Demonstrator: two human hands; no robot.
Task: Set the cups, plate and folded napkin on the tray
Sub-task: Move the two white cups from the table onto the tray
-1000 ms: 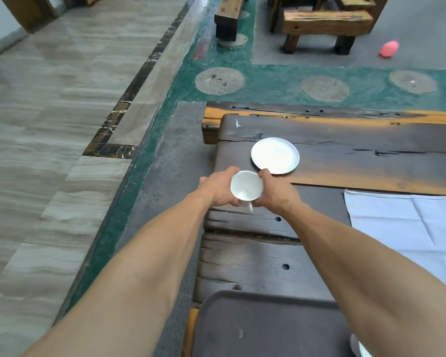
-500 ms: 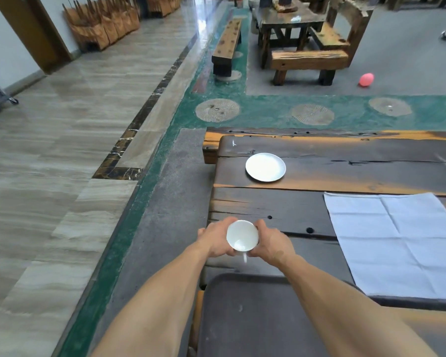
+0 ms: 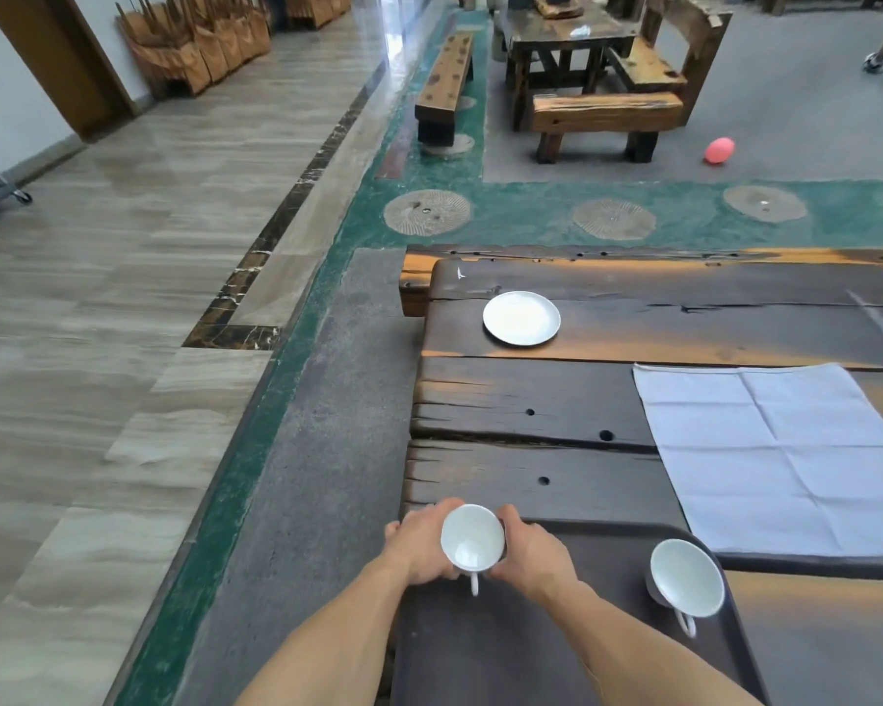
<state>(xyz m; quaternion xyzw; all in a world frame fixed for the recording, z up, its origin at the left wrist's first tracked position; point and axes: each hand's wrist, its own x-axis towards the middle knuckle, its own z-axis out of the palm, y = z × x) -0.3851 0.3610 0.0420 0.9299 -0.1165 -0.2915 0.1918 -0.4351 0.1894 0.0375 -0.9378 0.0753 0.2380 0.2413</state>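
Note:
A white cup point(image 3: 472, 540) is held between my left hand point(image 3: 419, 545) and my right hand point(image 3: 531, 555), at the far left corner of the dark tray point(image 3: 607, 629); its handle points toward me. I cannot tell whether it touches the tray. A second white cup point(image 3: 686, 578) stands at the tray's far right corner. A white plate point(image 3: 521, 318) lies farther back on the wooden table point(image 3: 531, 415). A pale napkin point(image 3: 786, 450) lies spread flat to the right, its near edge at the tray's rim.
The table's left edge drops to a grey and green floor strip. Benches and another wooden table point(image 3: 572, 48) stand farther back, with a pink ball point(image 3: 719, 150) on the floor. A person's foot shows at the far right.
Both hands have carried the cup toward me, from beside the plate to the tray's far left corner. The view has tilted, so the second cup on the tray shows.

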